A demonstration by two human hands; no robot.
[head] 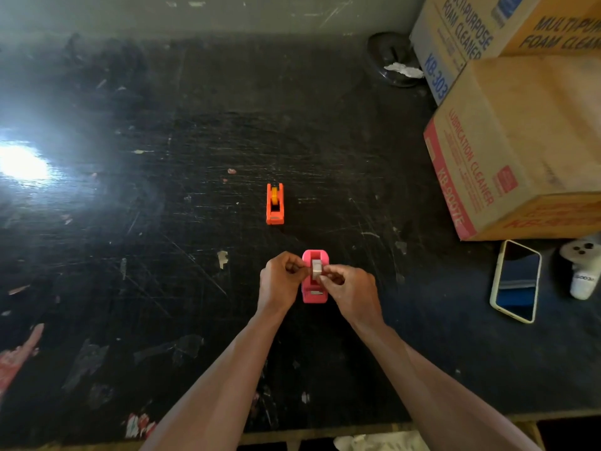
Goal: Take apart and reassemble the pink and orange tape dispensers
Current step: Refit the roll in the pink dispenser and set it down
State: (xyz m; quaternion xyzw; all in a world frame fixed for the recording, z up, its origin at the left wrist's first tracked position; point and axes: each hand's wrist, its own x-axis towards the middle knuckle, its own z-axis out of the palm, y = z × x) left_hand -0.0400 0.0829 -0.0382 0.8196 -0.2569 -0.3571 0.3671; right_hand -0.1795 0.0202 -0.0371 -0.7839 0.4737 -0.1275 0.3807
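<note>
The pink tape dispenser (314, 289) stands on the black table (195, 239) near its front edge, cutter end toward me. A pale tape roll (316, 267) sits in or just above its cradle. My left hand (280, 281) pinches the roll from the left and my right hand (349, 289) pinches it from the right. Whether the roll rests in the slot or is lifted clear I cannot tell. The orange tape dispenser (275, 204) stands farther back, untouched, with a yellow-orange roll in it.
Cardboard boxes (507, 151) are stacked at the right. A phone (516, 280) lies face up right of my hands, beside a small white bottle (583, 271). A dark round object (393, 60) sits by the back wall. Strong glare covers the table's left.
</note>
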